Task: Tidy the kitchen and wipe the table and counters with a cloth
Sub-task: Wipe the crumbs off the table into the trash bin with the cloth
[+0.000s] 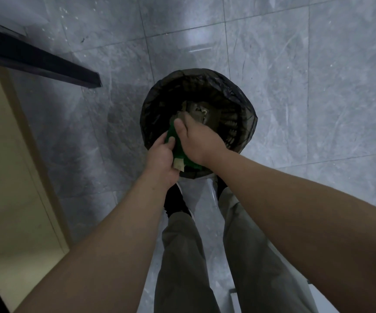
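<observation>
Two hands, close together over one round bin (251,123), both clamped on one green cloth (178,147). Left hand (160,155) gripping its near side, thumb pressed on top; right hand (197,141) closed over its far side. Cloth above the bin's near rim, mostly covered by the hands. One pale yellowish scrap (179,166) poking out at the cloth's near end; cannot tell whether part of it or a separate piece. Fingers of both hands hidden underneath. One black bag (160,102) lining the bin; at the bottom a dim heap of rubbish (197,109), too murky to count or name. Two trouser legs (182,256) and two dark shoes (174,202) below, the right shoe nearly hidden behind the forearm. Grey tiled floor (295,64) all round. One beige panel (8,177) cut off at the left edge, one dark bar (35,57) above it.
</observation>
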A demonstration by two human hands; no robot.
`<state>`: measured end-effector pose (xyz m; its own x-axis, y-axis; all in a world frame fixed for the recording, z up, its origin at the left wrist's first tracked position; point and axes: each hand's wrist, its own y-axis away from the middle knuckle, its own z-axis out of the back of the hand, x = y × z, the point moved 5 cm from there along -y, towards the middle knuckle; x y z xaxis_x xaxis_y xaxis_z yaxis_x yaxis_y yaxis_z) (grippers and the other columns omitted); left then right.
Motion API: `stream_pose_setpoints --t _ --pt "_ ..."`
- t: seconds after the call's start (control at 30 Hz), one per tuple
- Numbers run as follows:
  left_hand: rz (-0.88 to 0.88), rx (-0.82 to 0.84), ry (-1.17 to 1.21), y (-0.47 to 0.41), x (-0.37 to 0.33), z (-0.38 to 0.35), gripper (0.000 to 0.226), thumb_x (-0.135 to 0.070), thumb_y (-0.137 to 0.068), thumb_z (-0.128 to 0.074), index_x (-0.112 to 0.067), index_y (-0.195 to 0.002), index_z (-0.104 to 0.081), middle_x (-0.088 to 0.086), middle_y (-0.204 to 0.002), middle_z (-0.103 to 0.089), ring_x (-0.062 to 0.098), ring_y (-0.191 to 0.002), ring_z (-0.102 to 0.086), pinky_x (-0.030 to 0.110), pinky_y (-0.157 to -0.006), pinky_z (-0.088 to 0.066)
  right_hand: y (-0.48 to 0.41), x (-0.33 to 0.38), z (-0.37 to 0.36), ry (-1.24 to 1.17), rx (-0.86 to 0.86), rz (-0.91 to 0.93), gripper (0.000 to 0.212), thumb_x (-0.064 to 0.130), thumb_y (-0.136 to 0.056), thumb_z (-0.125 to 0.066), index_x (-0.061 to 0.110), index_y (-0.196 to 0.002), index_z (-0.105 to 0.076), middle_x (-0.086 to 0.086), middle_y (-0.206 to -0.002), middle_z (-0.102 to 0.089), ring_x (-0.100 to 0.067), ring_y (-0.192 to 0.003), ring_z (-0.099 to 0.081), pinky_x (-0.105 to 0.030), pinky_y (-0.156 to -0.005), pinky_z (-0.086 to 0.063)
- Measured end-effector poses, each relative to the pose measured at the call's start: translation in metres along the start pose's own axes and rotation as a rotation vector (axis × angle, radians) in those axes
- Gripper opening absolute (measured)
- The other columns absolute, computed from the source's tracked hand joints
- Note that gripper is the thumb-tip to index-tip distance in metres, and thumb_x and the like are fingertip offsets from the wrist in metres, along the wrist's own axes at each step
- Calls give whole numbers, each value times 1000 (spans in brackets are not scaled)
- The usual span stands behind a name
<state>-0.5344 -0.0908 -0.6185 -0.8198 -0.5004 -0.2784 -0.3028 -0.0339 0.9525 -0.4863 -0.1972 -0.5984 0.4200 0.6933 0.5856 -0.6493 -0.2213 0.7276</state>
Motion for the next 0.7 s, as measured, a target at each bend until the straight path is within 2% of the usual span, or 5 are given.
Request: stream_pose_setpoints --t 0.13,0.27,0.4,0.53,0.7 --pt "12 1 42 -4 -6 -2 35 -26 -102 -45 -25 -132 -61 10 -126 -68 28 -113 -67 41 -81 -58 9 11 -5 170 11 213 53 44 -106 -25 24 -155 -29 -4 -159 -32 -24 -145 -31 -42 -117 -30" --pt "13 -5 19 -1 -1 -4 34 -21 -106 -39 -23 -131 -62 10 -122 -70 29 -110 -68 46 -89 -57 7 1 4 58 -67 61 55 53 -103 -17 31 -141 -49 -5 -137 -56 -26 -126 -51 -45 -103 -44" --pt "14 -18 115 2 -7 -14 36 -26 -103 -45 -20 -136 -58 13 -129 -65 30 -114 -66 43 -89 -56 17 14 2 -9 -118 135 52 45 -106 -27 22 -150 -40 0 -157 -38 -17 -145 -32 -38 -119 -26" --pt "-26 -93 138 2 -13 -11 34 -18 -107 -38 -22 -134 -58 12 -121 -67 31 -106 -67 44 -80 -59 15 -20 24 -99 -227 -145 55 50 -105 -21 18 -135 -54 -13 -128 -63 -31 -121 -57 -38 -99 -46" --pt "-32 -130 153 4 -18 -13 34 -18 -107 -37 -23 -134 -58 12 -121 -66 31 -107 -66 50 -92 -55 18 -28 9 -147 -132 -64 59 54 -103 -23 23 -152 -33 -10 -149 -47 -28 -135 -45 -41 -111 -38"
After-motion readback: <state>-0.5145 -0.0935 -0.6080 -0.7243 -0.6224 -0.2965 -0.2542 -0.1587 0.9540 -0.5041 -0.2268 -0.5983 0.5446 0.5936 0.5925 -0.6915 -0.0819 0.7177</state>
